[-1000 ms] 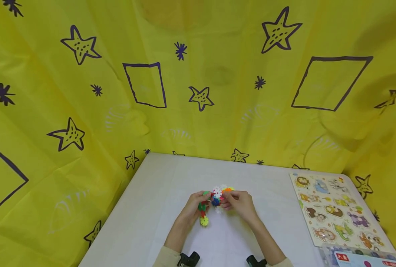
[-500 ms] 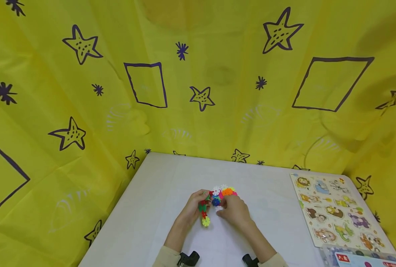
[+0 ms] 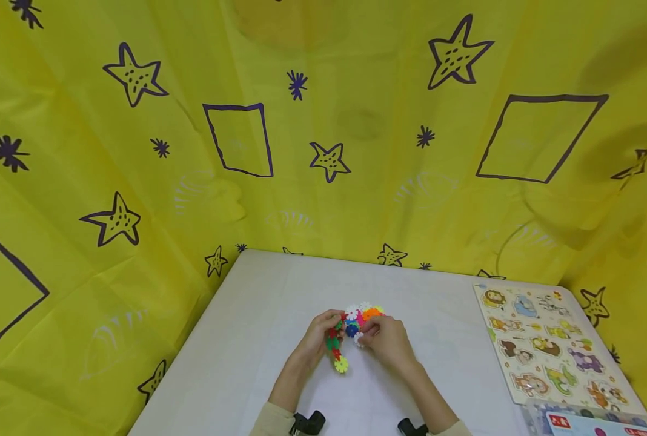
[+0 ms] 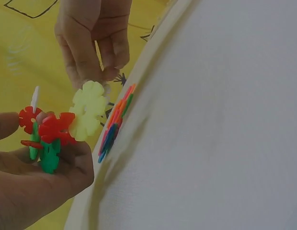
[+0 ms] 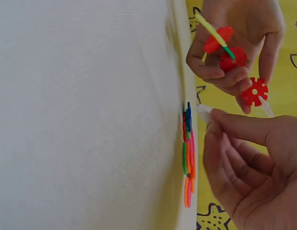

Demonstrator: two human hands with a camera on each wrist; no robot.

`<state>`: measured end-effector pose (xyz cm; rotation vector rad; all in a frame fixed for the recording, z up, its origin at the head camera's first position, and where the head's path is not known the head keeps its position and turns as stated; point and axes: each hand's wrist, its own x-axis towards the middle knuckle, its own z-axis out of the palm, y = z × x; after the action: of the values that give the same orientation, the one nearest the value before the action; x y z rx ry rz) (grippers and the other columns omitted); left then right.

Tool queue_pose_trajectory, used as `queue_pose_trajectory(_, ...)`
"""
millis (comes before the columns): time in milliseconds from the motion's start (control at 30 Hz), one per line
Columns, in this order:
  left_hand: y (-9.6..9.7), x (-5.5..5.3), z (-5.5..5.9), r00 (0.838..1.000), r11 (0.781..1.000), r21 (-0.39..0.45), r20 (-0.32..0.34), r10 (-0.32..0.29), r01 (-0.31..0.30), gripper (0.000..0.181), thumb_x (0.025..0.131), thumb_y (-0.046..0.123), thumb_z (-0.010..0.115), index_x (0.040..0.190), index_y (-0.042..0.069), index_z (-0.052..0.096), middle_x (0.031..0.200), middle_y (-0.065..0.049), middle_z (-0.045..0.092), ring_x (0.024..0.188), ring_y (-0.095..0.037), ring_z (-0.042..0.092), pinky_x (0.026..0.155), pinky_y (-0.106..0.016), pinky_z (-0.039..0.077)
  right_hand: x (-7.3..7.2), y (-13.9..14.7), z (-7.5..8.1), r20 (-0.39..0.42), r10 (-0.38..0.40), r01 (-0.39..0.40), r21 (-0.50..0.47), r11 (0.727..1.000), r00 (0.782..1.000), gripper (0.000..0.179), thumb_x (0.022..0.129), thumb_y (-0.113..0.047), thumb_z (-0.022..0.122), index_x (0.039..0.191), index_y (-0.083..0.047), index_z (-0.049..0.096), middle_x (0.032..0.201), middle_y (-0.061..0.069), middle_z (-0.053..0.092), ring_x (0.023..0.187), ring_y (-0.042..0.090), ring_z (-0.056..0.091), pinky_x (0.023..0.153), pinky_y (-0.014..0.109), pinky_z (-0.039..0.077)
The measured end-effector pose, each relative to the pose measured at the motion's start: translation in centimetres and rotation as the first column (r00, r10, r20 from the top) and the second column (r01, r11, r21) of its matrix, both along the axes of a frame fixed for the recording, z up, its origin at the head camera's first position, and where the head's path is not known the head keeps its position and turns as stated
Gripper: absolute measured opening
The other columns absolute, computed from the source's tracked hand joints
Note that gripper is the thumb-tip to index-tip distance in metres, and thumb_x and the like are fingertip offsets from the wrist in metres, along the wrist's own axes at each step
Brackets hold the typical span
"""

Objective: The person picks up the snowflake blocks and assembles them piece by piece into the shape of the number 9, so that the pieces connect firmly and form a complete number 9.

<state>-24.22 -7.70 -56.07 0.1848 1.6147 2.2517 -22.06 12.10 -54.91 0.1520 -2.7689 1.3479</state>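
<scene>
In the head view my left hand (image 3: 314, 339) holds a chain of linked plastic snowflake discs (image 3: 333, 343), red and green with a yellow disc at its lower end. A white disc stands up from the chain's other end in the left wrist view. Thumb and forefinger of my right hand (image 5: 254, 167) pinch a small white disc (image 5: 204, 111), its far part blurred. Between the hands lies a flat cluster of joined snowflake discs (image 3: 371, 314) in orange, pink, blue, white and green. The fingers of both hands are close beside this cluster.
A wooden animal puzzle board (image 3: 554, 348) lies on the right of the white table (image 3: 280, 284). A clear plastic box with a printed label (image 3: 596, 422) is at the lower right. Yellow star-patterned cloth (image 3: 356, 212) hangs behind the table and at both sides.
My right hand has moved from the cluster's right side down to the white disc and now pinches it. The yellow end of the chain in my left hand has swung slightly right.
</scene>
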Motion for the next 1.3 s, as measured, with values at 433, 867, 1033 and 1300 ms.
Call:
queue_pose_trajectory(433,0.2,0.0,-0.2,1.000,0.999,-0.037,-0.003,0.015,-0.015,0.013,0.109,0.019,0.052,0.103,0.008,0.054,0.082,-0.002,0.053,0.071,-0.011,0.048,0.069,-0.025,0.046,0.0,0.4,1.2,-0.120,-0.090,0.044,-0.338,0.940,0.989,0.013,0.081,-0.012,0.091,0.083,-0.015,0.078,0.081,-0.001,0.076,0.075,0.012,0.074,0.070,0.024,0.060)
queue_pose_trajectory(867,0.4,0.1,-0.3,1.000,1.000,-0.030,-0.005,-0.006,0.006,0.014,0.107,0.016,0.053,0.097,0.007,0.054,0.077,-0.001,0.054,0.066,-0.010,0.049,0.067,-0.026,0.048,-0.2,0.5,1.0,-0.255,-0.089,-0.009,-0.360,0.933,0.963,0.014,0.080,-0.007,0.091,0.085,-0.014,0.080,0.083,0.000,0.077,0.074,0.011,0.074,0.068,0.022,0.060)
queue_pose_trajectory(1033,0.4,0.1,-0.2,1.000,0.999,-0.040,-0.016,0.010,-0.010,0.009,0.106,0.015,0.055,0.107,0.006,0.056,0.079,-0.004,0.056,0.065,-0.010,0.053,0.065,-0.024,0.049,-0.2,0.6,0.9,-0.306,-0.092,-0.017,-0.337,0.941,0.947,0.015,0.079,-0.003,0.091,0.086,-0.013,0.081,0.084,-0.001,0.077,0.073,0.009,0.074,0.067,0.021,0.059)
queue_pose_trajectory(1300,0.3,0.3,-0.3,1.000,1.000,-0.016,-0.019,-0.020,0.020,0.008,0.107,0.014,0.051,0.111,0.007,0.054,0.077,-0.003,0.061,0.063,-0.012,0.057,0.065,-0.025,0.050,-0.2,0.5,0.6,-0.354,-0.078,-0.042,-0.319,0.947,0.932,0.018,0.076,0.001,0.091,0.084,-0.011,0.081,0.082,-0.001,0.076,0.072,0.013,0.075,0.065,0.019,0.058)
